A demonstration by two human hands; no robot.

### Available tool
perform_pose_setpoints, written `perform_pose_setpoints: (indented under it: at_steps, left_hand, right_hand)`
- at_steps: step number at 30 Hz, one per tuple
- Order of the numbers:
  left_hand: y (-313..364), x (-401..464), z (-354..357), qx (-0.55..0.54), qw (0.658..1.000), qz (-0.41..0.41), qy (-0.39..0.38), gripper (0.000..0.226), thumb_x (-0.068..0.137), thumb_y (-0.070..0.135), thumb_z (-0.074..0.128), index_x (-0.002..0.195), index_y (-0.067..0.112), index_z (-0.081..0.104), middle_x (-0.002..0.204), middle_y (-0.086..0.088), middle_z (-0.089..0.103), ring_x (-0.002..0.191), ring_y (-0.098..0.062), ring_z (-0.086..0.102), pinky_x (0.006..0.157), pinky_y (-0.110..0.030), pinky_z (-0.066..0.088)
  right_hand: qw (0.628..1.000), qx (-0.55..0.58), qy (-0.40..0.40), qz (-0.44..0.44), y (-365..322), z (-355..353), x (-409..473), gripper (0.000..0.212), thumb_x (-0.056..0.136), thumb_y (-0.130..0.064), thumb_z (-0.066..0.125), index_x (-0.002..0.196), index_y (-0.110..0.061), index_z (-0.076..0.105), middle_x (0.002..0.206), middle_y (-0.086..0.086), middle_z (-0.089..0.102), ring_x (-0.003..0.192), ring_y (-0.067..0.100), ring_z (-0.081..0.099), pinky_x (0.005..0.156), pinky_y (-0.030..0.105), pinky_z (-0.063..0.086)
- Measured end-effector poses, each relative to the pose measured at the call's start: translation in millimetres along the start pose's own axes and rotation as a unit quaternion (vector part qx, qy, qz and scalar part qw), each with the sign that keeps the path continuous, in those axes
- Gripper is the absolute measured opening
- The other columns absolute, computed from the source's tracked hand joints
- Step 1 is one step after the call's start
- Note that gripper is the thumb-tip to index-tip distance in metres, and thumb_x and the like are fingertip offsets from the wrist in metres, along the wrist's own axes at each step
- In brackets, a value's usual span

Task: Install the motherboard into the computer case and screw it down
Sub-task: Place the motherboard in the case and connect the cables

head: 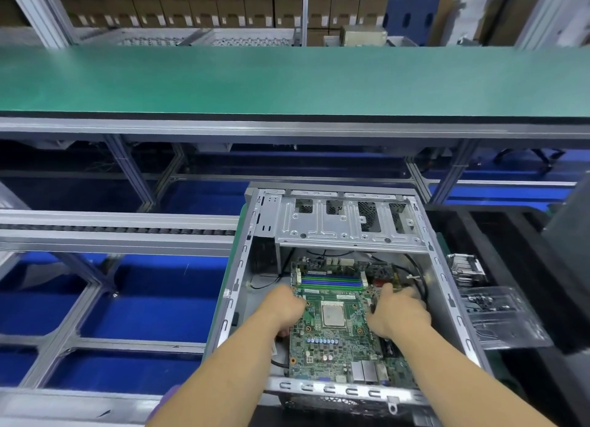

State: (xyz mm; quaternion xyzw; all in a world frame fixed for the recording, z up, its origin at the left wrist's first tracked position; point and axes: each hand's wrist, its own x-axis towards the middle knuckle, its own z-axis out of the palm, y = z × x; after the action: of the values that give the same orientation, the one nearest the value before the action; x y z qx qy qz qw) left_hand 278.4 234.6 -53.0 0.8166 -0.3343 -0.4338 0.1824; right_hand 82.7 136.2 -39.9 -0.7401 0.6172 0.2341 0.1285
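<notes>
We see the board lying flat inside the open case, below the drive cage; our left hand grips the board's left edge, fingers curled under it; our right hand holds the right edge, fingers curled down toward the black cables; the CPU sits between the hands; a green belt runs beyond the case; a clear bag lies just right of it.

Left arm: reaching bare from the bottom centre of the frame toward the middle.
Left hand: curling, knuckles up, fingers tucked under.
Right hand: lying palm down right of centre, fingers bending.
</notes>
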Motion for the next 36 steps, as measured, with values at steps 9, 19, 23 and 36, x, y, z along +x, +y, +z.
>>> perform_pose_setpoints:
  at_steps: [9, 19, 23, 36]
  left_hand:
    - [-1.6, 3.4, 0.9, 0.005, 1.000, 0.007, 0.007, 0.034, 0.097, 0.021, 0.047, 0.122, 0.000, 0.054, 0.060, -0.003, 0.049, 0.044, -0.016, 0.051, 0.043, -0.021, 0.040]
    - [-4.0, 6.9, 2.3, 0.033, 0.999, 0.014, 0.032, 0.027, 0.095, 0.021, 0.050, 0.070, 0.014, 0.041, 0.058, 0.000, 0.035, 0.051, -0.015, 0.033, 0.050, -0.025, 0.027]
    - [-3.7, 8.4, 2.4, 0.010, 0.999, 0.002, 0.033, 0.050, 0.095, 0.025, 0.050, 0.121, -0.018, 0.049, 0.053, 0.004, 0.032, 0.039, -0.010, 0.030, 0.037, -0.017, 0.022]
    - [5.1, 1.5, -0.2, -0.024, 0.999, 0.015, -0.016, 0.039, 0.094, 0.025, 0.048, 0.125, 0.001, 0.049, 0.083, -0.006, 0.054, 0.067, -0.014, 0.051, 0.058, -0.027, 0.031]
  right_hand:
    - [1.000, 0.026, 0.004, -0.009, 4.5, 1.4, 1.6, 0.067, 0.099, -0.049, 0.049, 0.146, -0.005, 0.028, 0.137, 0.029, 0.045, 0.113, 0.034, 0.060, 0.086, 0.037, 0.054]
    - [0.999, 0.037, -0.018, -0.012, 8.3, 5.5, 2.9, 0.087, 0.092, -0.058, 0.055, 0.151, -0.004, 0.019, 0.131, 0.018, 0.057, 0.100, 0.028, 0.059, 0.074, 0.032, 0.050]
    - [0.999, 0.052, -0.004, -0.001, 10.1, 6.6, 7.8, 0.083, 0.092, -0.062, 0.052, 0.146, -0.005, 0.025, 0.133, 0.022, 0.053, 0.107, 0.031, 0.060, 0.079, 0.035, 0.052]
    - [0.998, 0.029, 0.050, 0.003, 4.5, 5.1, 8.9, 0.067, 0.098, -0.061, 0.046, 0.136, -0.008, 0.028, 0.131, 0.029, 0.045, 0.107, 0.035, 0.058, 0.075, 0.036, 0.048]
